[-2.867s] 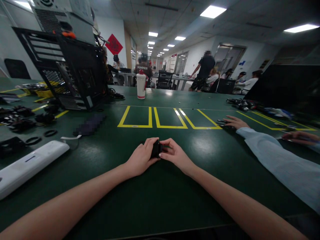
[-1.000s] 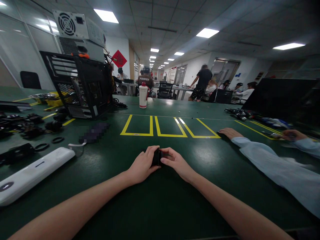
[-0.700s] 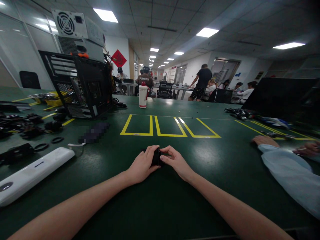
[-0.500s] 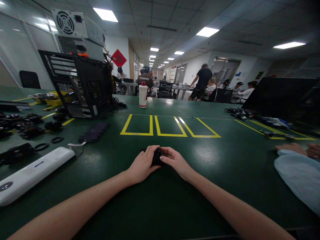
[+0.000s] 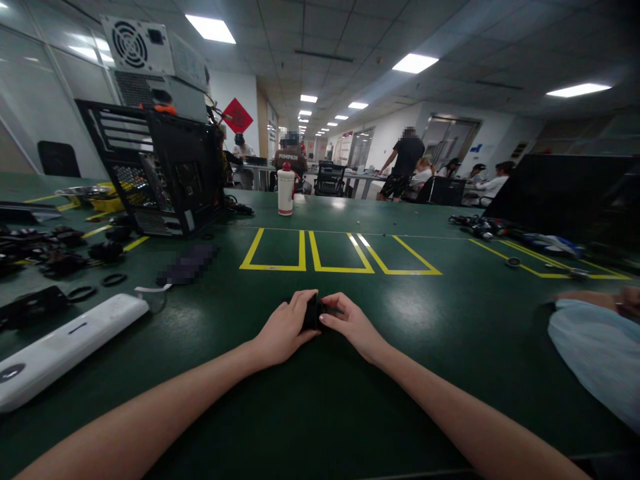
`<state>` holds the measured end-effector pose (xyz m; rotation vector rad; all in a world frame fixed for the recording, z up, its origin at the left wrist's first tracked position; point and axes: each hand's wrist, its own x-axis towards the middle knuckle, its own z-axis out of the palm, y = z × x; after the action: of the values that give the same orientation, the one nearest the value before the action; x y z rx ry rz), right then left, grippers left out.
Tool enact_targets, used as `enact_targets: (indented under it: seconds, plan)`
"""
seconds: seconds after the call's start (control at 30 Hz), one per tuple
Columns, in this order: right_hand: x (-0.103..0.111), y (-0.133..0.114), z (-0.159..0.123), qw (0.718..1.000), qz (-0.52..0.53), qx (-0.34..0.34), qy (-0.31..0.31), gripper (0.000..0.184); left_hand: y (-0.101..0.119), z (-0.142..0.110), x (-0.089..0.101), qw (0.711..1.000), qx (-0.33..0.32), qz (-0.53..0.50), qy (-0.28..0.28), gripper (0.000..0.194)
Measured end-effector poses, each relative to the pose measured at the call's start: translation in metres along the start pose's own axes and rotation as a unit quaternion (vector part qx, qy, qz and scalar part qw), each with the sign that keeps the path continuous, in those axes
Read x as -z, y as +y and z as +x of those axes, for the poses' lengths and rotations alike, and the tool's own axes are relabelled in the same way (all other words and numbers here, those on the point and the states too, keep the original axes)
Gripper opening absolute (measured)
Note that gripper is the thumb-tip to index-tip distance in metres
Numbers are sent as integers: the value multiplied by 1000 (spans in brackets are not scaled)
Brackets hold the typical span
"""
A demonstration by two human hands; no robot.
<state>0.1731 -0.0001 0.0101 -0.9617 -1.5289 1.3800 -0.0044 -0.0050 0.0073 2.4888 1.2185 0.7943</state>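
Coworker's sleeve point(image 5: 593, 350) farther R, blk part point(image 5: 311, 313) betw L hand point(image 5: 281, 332) & R hand point(image 5: 354, 327)

Bare left arm point(image 5: 165, 407) and right arm point(image 5: 460, 400) enter from the near left and near right corners and converge toward the centre, forearms low, wrists nearly straight. Left hand point(image 5: 280, 330): back upward, fingers bent together on the far side, thumb opposed on the near side, in a closed grasp. Right hand point(image 5: 353, 327): thumb and index finger pinched, pointing left, fingertips just beside those of the left hand.
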Motion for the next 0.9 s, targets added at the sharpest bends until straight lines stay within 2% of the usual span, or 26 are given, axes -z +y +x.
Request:
enact_targets:
  seconds: [0.1, 0.17, 0.3, 0.4, 0.53, 0.73, 0.9]
  plan:
    - [2, -1, -1, 1000, -22, -9, -17, 34, -1, 1, 1, 1000, 7, -3, -8, 63]
    - [3, -1, -2, 997, -77, -7, -23, 35, -5, 3, 2, 1000, 21, -13, -18, 62]
    - [6, -1, -6, 976, -216, 6, 1, 40, -15, 8, 4, 994, 67, -58, -62, 62]
    - [6, -1, -8, 962, -274, 19, -2, 46, -20, 9, 4, 992, 73, -77, -64, 62]
    - [6, -2, -10, 952, -304, 38, -6, 51, -17, 8, 4, 993, 67, -81, -52, 62]
    - [9, -3, -8, 937, -347, 38, -7, 42, -12, 11, 5, 994, 78, -62, -47, 64]
    - [12, -1, -5, 928, -369, 44, -3, 43, -14, 14, 6, 993, 82, -58, -58, 62]
